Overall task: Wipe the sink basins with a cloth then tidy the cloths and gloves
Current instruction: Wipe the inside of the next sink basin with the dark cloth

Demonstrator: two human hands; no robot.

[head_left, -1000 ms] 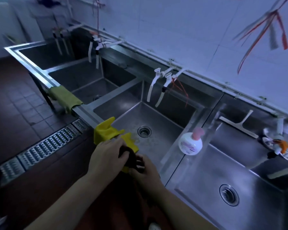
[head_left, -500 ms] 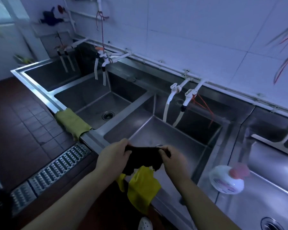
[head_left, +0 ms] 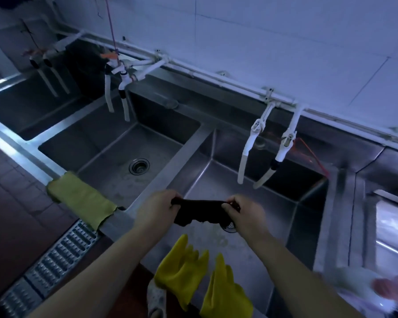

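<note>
My left hand (head_left: pixel 157 208): fingers curled, pinching one end of the dark cloth (head_left: pixel 199 212).
My right hand (head_left: pixel 245 212): pinching the opposite end.
Forearms: both extended forward.

White taps (head_left: pixel 265 150) with hoses hang from a white pipe (head_left: pixel 228 80) along the tiled wall (head_left: pixel 285 31). A metal floor grate (head_left: pixel 53 265) runs through the dark red floor tiles (head_left: pixel 12 203). A blurred white bottle with a pink cap (head_left: pixel 372 288) sits at lower right.
</note>
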